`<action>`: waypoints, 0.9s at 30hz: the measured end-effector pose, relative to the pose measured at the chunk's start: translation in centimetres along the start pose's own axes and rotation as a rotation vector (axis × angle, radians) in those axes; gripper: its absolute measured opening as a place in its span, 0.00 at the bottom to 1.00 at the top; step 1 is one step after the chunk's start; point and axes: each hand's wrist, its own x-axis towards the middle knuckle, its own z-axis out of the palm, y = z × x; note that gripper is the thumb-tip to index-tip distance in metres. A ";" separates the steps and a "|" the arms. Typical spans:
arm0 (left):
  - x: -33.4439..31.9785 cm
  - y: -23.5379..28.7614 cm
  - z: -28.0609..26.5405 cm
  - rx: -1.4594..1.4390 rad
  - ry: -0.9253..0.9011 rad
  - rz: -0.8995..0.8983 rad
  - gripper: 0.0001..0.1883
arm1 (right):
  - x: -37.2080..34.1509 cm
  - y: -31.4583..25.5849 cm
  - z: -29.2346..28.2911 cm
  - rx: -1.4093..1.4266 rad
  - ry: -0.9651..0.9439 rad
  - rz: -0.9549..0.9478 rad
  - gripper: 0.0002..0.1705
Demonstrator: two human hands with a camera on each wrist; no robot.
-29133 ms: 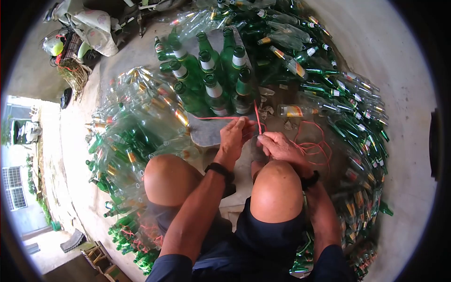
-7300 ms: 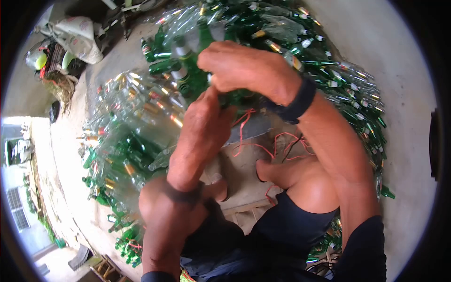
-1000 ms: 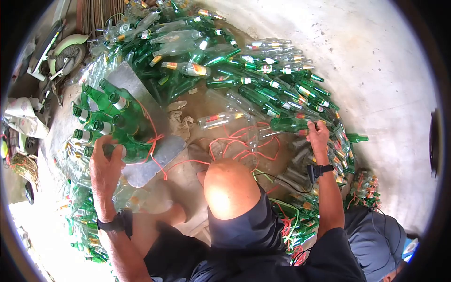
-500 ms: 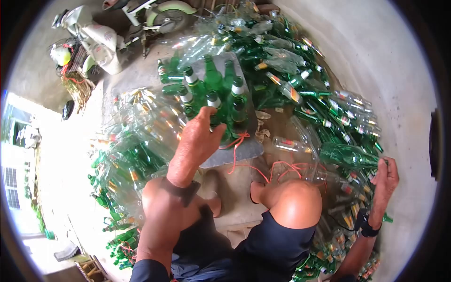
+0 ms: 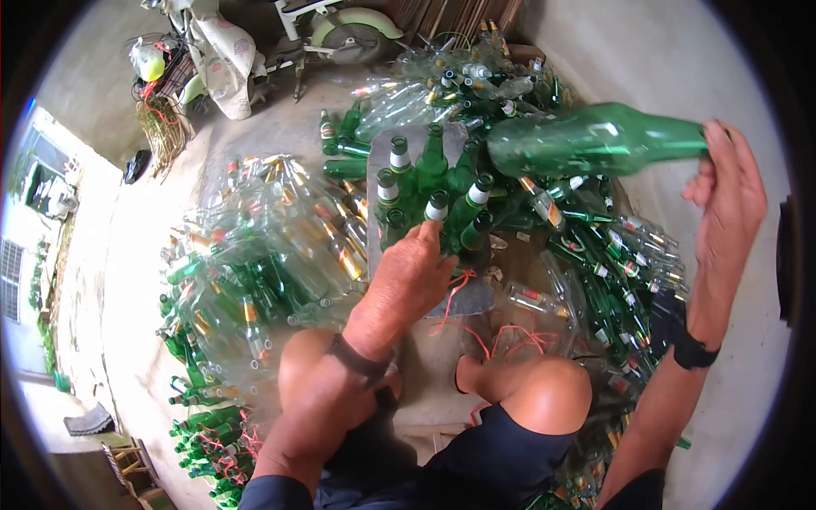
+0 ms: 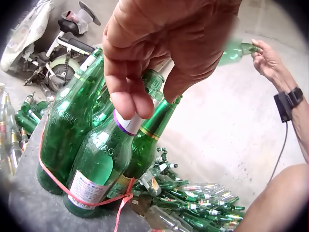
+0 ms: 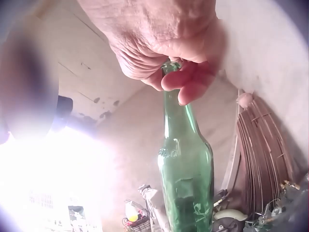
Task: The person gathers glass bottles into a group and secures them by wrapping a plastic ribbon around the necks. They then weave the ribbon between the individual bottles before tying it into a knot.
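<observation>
Several green beer bottles (image 5: 433, 160) stand upright in a bundle on a dark slab (image 5: 467, 299), with a pink plastic string (image 6: 60, 186) around their lower bodies and tied in front. My left hand (image 5: 408, 276) is over the near side of this bundle, fingers and thumb at the neck of a white-collared bottle (image 6: 96, 159); the hand hides its mouth. Out to the right, my right hand (image 5: 729, 183) pinches a loose green bottle (image 5: 595, 140) by its neck. That bottle is raised and lies sideways in the head view, its base toward the bundle.
Loose green and clear bottles (image 5: 612, 263) are heaped along the right wall. More clear bottles (image 5: 280, 221) lie on the left. Loose pink string (image 5: 527, 336) trails over the floor near my feet. A scooter wheel (image 5: 353, 38) stands at the back.
My right hand has lifted a green bottle from the right-hand pile and swung it up toward the bundle. My left hand stays at the bundle. The string now encircles the bundle with a knot.
</observation>
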 end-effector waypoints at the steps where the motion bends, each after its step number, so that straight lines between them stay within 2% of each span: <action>1: 0.0 0.1 0.0 -0.008 -0.017 -0.009 0.28 | 0.1 0.1 1.9 0.005 -0.005 -0.004 0.16; 4: -0.1 0.3 0.0 0.005 -0.025 0.014 0.29 | -0.1 0.5 6.8 -0.015 -0.087 -0.028 0.16; 6: -0.1 0.1 0.2 0.003 -0.007 0.027 0.30 | -0.4 0.9 9.5 -0.010 -0.174 -0.072 0.09; 10: -0.1 0.4 0.3 -0.020 -0.011 0.027 0.29 | -1.0 3.2 13.9 -0.032 -0.240 -0.174 0.12; 14: -0.2 0.4 0.4 0.007 -0.006 0.043 0.29 | -1.6 5.4 16.5 -0.149 -0.299 -0.141 0.14; 20: -0.4 0.6 0.4 0.015 0.013 0.065 0.29 | -2.6 6.8 18.7 -0.340 -0.355 -0.230 0.15; 27: -0.4 0.7 0.5 -0.001 0.003 0.055 0.30 | -3.9 7.0 20.1 -0.377 -0.443 -0.214 0.15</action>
